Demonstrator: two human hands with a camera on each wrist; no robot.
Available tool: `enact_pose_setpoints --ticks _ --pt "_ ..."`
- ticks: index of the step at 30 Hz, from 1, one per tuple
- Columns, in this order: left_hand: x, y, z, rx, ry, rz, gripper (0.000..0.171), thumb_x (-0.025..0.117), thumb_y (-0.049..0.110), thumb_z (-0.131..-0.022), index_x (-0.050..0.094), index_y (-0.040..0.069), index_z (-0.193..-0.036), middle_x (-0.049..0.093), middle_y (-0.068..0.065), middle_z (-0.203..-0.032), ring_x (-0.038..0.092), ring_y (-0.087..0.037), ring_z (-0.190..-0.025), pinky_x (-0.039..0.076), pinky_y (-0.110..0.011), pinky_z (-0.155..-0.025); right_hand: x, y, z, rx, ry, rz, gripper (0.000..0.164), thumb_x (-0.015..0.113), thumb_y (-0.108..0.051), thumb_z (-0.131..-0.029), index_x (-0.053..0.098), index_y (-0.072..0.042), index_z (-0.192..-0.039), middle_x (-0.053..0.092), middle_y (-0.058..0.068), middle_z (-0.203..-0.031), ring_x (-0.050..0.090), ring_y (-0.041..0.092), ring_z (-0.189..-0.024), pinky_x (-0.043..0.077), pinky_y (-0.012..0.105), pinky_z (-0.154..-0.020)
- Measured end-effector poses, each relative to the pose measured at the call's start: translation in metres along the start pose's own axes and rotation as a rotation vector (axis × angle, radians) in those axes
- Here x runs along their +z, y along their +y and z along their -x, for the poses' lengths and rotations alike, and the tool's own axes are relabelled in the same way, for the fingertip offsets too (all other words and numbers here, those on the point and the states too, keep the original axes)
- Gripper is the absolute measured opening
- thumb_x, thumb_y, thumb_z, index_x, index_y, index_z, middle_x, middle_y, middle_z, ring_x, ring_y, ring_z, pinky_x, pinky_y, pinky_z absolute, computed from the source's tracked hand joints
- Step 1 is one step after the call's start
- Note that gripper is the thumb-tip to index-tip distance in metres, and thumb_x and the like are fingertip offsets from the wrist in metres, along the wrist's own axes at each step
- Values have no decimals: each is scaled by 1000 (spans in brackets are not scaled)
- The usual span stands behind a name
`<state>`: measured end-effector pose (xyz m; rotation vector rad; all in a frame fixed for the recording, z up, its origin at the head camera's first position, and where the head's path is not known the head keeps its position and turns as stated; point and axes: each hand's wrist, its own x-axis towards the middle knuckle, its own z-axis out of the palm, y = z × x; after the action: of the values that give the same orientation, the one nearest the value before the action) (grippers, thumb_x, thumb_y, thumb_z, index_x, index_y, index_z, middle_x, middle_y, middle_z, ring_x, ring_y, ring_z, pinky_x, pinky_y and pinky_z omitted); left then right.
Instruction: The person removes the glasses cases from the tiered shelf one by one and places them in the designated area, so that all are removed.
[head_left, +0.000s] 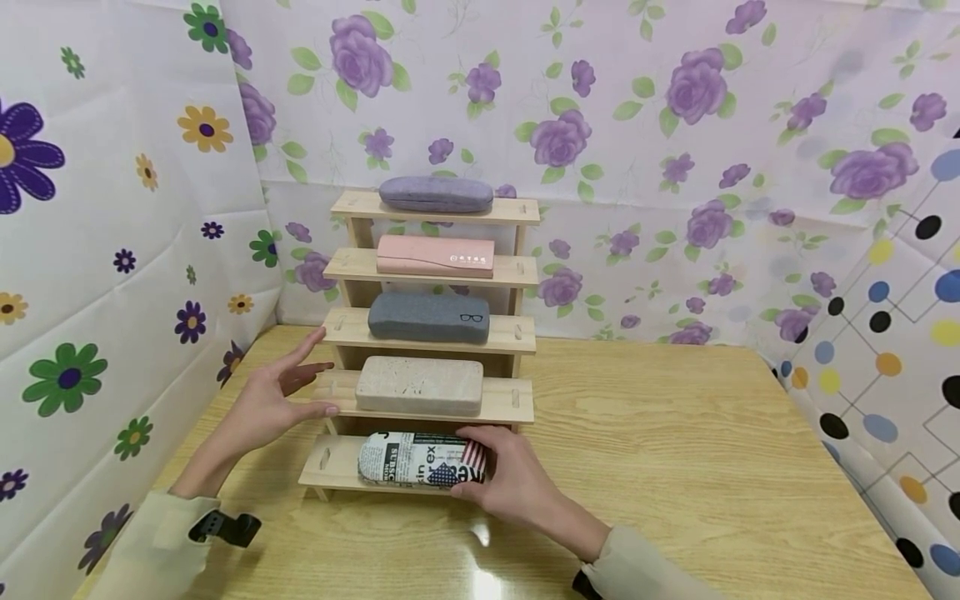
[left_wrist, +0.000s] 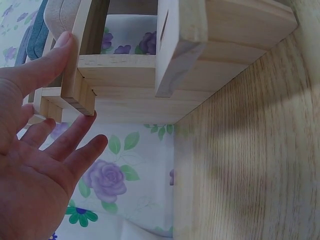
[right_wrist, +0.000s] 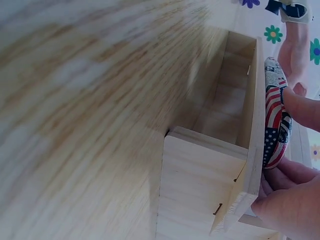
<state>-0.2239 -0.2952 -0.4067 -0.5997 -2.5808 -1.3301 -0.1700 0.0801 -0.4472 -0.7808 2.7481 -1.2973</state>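
Observation:
A newspaper-print glasses case [head_left: 420, 458] with a flag pattern at its right end lies on the lowest step of a wooden tiered rack [head_left: 322, 475]. My right hand [head_left: 513, 479] grips that end, thumb in front and fingers behind; the right wrist view shows the patterned case [right_wrist: 274, 115] between them. Beside the rack's left edge is my left hand [head_left: 266, 400], its fingers spread and fairly straight. In the left wrist view its thumb [left_wrist: 45, 65] rests against a shelf edge, and a fingertip is at the same board's end.
Higher shelves bear a cream case [head_left: 420, 385], a grey-blue case [head_left: 427, 317], a pink case [head_left: 435, 255] and a lavender case [head_left: 435, 194]. The rack stands on a wood-grain table [head_left: 675, 467], with flowered cloth [head_left: 637, 167] behind and a dotted cloth [head_left: 892, 375] at right.

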Motion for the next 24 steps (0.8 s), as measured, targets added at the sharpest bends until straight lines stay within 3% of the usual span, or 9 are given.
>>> enact_pose_setpoints --ticks 8,24 --pt "0 -1 0 6 1 -8 112 94 12 -81 27 29 -169 28 -7 -171 59 -40 -132 45 -23 -105 -1 0 1 9 -11 0 80 96 -21 -75 62 -7 -145 62 13 -145 56 36 -134 42 56 -113" --pt "1 1 0 -10 -3 -8 113 94 12 -81 26 29 -169 28 -11 -170 58 -41 -132 43 -44 -107 0 -1 -4 5 -14 27 81 98 -19 -71 64 -6 -143 66 12 -139 62 31 -124 48 50 -108"
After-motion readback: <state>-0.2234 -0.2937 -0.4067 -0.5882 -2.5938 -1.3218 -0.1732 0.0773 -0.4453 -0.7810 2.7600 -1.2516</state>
